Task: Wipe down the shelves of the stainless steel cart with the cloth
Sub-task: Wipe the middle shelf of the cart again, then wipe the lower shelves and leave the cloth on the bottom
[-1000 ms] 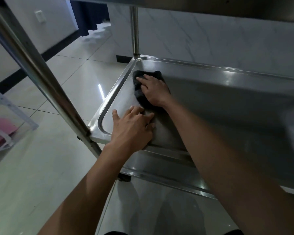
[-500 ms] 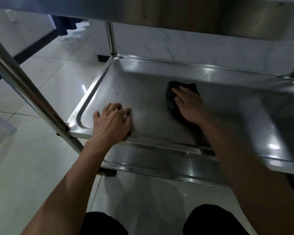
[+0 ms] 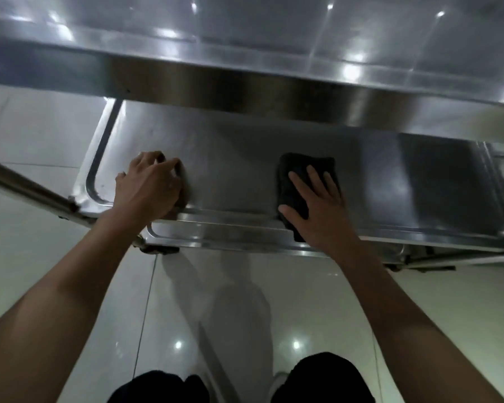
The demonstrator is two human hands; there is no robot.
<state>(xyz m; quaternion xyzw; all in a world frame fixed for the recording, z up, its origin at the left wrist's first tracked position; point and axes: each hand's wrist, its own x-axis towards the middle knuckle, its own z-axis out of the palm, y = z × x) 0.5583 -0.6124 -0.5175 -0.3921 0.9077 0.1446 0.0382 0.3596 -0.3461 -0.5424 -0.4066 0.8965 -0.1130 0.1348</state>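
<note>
The stainless steel cart's middle shelf (image 3: 245, 146) lies below me, a shallow tray with a raised rim. On it, near the front rim at centre, lies a dark cloth (image 3: 297, 175). My right hand (image 3: 317, 205) presses flat on the cloth with fingers spread and straight. My left hand (image 3: 149, 184) rests on the shelf's front left corner, fingers bent down onto the steel. The upper shelf (image 3: 245, 82) hangs over the back half of the middle shelf and hides it.
A slanted steel post (image 3: 26, 187) meets the shelf's left front corner. A lower shelf's rim (image 3: 216, 238) shows under the front edge. Glossy pale floor tiles (image 3: 56, 257) surround the cart. My dark-clothed knees (image 3: 323, 379) sit at the bottom.
My right hand has slid the cloth from the back left corner rightward and toward the front rim. The view has tilted down and back. My left hand stays on the front left corner.
</note>
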